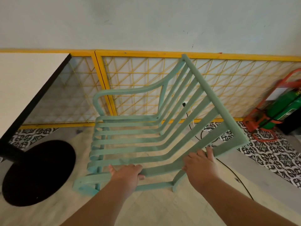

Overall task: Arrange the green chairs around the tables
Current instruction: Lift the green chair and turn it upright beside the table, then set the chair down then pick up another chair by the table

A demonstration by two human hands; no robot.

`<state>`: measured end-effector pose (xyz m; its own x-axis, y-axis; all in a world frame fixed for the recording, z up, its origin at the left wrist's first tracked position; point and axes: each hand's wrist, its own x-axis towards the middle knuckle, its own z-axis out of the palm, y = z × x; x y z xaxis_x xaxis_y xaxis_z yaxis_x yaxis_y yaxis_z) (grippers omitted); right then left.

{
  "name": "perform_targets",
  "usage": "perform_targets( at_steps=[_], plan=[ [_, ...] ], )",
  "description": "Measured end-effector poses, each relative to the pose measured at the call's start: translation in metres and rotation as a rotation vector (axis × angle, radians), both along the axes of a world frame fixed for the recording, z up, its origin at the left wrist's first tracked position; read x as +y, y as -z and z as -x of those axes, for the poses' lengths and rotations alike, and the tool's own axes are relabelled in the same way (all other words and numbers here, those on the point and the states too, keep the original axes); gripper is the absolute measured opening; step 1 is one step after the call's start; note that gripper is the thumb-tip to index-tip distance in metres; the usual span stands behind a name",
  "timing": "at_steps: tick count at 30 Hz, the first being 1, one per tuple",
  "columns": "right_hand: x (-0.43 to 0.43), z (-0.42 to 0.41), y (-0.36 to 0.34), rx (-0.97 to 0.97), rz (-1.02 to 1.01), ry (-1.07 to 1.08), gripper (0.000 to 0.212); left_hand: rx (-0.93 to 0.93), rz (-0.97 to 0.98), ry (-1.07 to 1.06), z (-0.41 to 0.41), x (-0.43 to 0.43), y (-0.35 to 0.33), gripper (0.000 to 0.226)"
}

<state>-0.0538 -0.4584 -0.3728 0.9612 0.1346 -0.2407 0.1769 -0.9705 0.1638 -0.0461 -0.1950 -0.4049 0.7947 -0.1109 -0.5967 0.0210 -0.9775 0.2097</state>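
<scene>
- green chair (162,170): centre of frame, tipped so the backrest leans toward upper right and the seat front faces the left. Looks lifted, but I can't tell if a leg touches the floor.
- left hand (126,174): lower centre, wrapped round the nearest seat slat. Its fingers (141,176) curl under the slat and grasp it.
- right hand (201,165): lower right of centre, at the bend where seat meets back. Its fingers (210,152) are hooked through the gap and clenched on a back slat.
- worktop (24,82): white with a black edge, upper left of frame. Its pedestal base (39,173) sits lower left, just beside the chair's front.
- Handling, my read: a rigid slatted frame, likely plastic or painted metal. Two hands carry it, so it's probably light to moderate, more bulky than heavy. No visible flex in the slats.
- Grip: the open slats give good wrap-around holds and low slip risk. The present split, one hand on the seat and one on the back, controls tilt. The armrest (130,92) or top rail would suit sliding it in.
- Next step probably: level it, set the legs down and turn the seat front toward the worktop.
- Risks: legs snagging the black cable (234,175) on the floor at right, or hitting the pedestal base. The yellow lattice panel (138,79) is close behind.
</scene>
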Motion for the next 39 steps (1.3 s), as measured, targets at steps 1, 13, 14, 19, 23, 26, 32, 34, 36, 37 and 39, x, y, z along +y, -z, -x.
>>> perform_targets(
  at_steps=[1,13,14,19,23,26,32,34,36,37,39],
  plan=[
    [-0.001,0.001,0.000,-0.001,-0.002,-0.001,0.026,0.012,-0.004,-0.001,0.000,-0.002,-0.002,0.025],
    [-0.006,0.004,-0.007,0.094,0.055,0.005,0.032,-0.075,-0.031,0.000,0.015,-0.003,-0.005,0.055],
    [-0.004,0.003,-0.012,0.127,0.036,0.003,0.041,-0.130,-0.008,-0.009,0.020,0.002,-0.010,0.067],
    [0.023,0.016,-0.077,0.084,-0.341,0.094,0.080,-0.402,0.097,-0.075,0.045,0.042,-0.075,0.086],
    [0.056,0.014,-0.176,-0.088,-0.549,0.104,0.080,-0.553,0.059,-0.105,0.037,0.088,-0.178,0.083],
    [0.075,0.014,-0.269,-0.247,-0.602,0.073,0.078,-0.700,0.061,-0.112,0.033,0.117,-0.281,0.083],
    [0.109,0.041,-0.389,-0.413,-0.517,0.018,0.081,-0.825,0.038,-0.091,0.052,0.143,-0.419,0.095],
    [0.117,0.055,-0.398,-0.405,-0.478,-0.004,0.085,-0.807,0.028,-0.084,0.067,0.148,-0.431,0.096],
    [0.122,0.070,-0.394,-0.397,-0.463,-0.015,0.086,-0.796,0.002,-0.072,0.083,0.150,-0.430,0.091],
    [0.124,0.078,-0.390,-0.378,-0.450,-0.026,0.086,-0.780,-0.014,-0.075,0.094,0.150,-0.427,0.089],
    [0.128,0.092,-0.376,-0.328,-0.418,-0.057,0.090,-0.743,-0.035,-0.085,0.117,0.151,-0.417,0.084]
  ],
)
